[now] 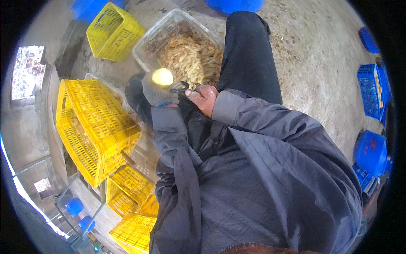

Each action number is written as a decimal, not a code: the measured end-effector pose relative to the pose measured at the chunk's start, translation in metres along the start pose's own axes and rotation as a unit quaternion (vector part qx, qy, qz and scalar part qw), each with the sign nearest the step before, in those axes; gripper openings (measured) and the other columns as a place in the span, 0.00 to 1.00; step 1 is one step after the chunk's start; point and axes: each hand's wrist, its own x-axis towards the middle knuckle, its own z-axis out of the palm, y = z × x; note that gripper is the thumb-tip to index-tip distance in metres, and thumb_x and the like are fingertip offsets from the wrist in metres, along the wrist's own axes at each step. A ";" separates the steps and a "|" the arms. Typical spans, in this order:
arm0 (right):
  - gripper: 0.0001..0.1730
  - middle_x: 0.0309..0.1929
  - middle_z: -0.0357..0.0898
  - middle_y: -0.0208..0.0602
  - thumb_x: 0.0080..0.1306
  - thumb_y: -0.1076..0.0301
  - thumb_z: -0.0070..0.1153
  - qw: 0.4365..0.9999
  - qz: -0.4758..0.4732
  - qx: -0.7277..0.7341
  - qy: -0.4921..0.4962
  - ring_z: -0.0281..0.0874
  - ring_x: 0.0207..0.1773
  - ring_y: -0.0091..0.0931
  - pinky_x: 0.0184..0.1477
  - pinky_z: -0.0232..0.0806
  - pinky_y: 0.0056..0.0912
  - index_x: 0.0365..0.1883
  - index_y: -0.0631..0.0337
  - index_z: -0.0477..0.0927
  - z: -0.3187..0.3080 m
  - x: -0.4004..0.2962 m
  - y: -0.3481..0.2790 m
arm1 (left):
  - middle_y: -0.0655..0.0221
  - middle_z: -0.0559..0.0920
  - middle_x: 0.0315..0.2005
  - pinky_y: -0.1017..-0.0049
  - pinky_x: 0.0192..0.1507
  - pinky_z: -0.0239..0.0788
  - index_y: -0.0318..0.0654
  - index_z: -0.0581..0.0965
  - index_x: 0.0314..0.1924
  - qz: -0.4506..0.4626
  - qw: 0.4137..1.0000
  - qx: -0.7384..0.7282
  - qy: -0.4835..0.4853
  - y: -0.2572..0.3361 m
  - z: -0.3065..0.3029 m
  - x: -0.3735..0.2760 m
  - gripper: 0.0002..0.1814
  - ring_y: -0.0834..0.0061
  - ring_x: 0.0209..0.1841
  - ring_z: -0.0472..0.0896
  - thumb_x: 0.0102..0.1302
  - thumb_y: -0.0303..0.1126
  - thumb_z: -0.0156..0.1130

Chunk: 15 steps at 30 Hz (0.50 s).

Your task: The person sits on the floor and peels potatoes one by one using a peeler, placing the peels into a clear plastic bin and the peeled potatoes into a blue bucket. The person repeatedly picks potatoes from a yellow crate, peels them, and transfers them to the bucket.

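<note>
My left hand [155,92], in a grey knit glove with a blue cuff edge, grips a peeled pale-yellow vegetable [162,77] that looks like a potato. Just to its right, my bare right hand [205,97] holds a black-framed hand peeler [180,87]. A small pale scrap [192,86] is at the peeler, by my fingers. The blade and the vegetable appear slightly apart. Beyond both hands is a translucent plastic tub [139,52], with a heap of brown and yellow peelings [188,55] in it.
A tilted yellow plastic crate [101,123] stands close on my left, with vegetables partly visible inside. Another yellow crate [114,35] lies beyond it, and more yellow crates [133,190] are behind at left. Blue containers [369,152] line the right edge of the concrete floor [314,63].
</note>
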 end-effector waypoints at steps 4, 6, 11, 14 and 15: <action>0.28 0.36 0.78 0.63 0.69 0.48 0.47 0.998 0.045 0.048 -0.006 0.77 0.45 0.52 0.46 0.67 0.48 0.36 0.70 0.80 -0.011 0.010 -0.013 | 0.67 0.81 0.27 0.70 0.36 0.74 0.35 0.78 0.37 0.079 0.995 0.057 0.037 -0.002 -0.003 -0.003 0.22 0.66 0.32 0.81 0.41 0.31 0.77; 0.30 0.37 0.79 0.63 0.69 0.46 0.48 0.984 0.137 0.109 -0.031 0.78 0.44 0.49 0.45 0.68 0.46 0.40 0.71 0.80 -0.010 0.020 -0.005 | 0.64 0.82 0.27 0.69 0.36 0.74 0.34 0.79 0.38 0.069 0.995 0.070 0.017 0.007 -0.005 0.000 0.21 0.64 0.32 0.82 0.43 0.33 0.76; 0.24 0.15 0.61 0.25 0.67 0.46 0.57 0.921 0.252 0.284 0.089 0.56 0.13 0.21 0.15 0.50 0.29 0.27 0.57 0.68 -0.014 0.043 0.013 | 0.58 0.84 0.35 0.70 0.41 0.74 0.36 0.79 0.46 -0.088 0.969 -0.208 -0.103 0.052 0.008 -0.001 0.19 0.63 0.38 0.83 0.53 0.33 0.67; 0.24 0.17 0.61 0.24 0.66 0.44 0.57 0.908 0.246 0.337 0.045 0.55 0.13 0.19 0.17 0.49 0.27 0.28 0.56 0.69 -0.027 0.046 -0.007 | 0.60 0.82 0.45 0.72 0.48 0.72 0.38 0.76 0.52 -0.202 0.901 -0.372 -0.098 0.075 -0.003 0.002 0.21 0.68 0.47 0.81 0.56 0.30 0.62; 0.25 0.17 0.63 0.26 0.66 0.43 0.55 0.891 0.253 0.376 0.030 0.57 0.13 0.22 0.17 0.52 0.29 0.28 0.59 0.72 -0.032 0.048 -0.003 | 0.61 0.81 0.46 0.72 0.50 0.72 0.36 0.74 0.54 -0.200 0.899 -0.375 -0.106 0.082 -0.001 0.003 0.24 0.69 0.48 0.80 0.55 0.29 0.62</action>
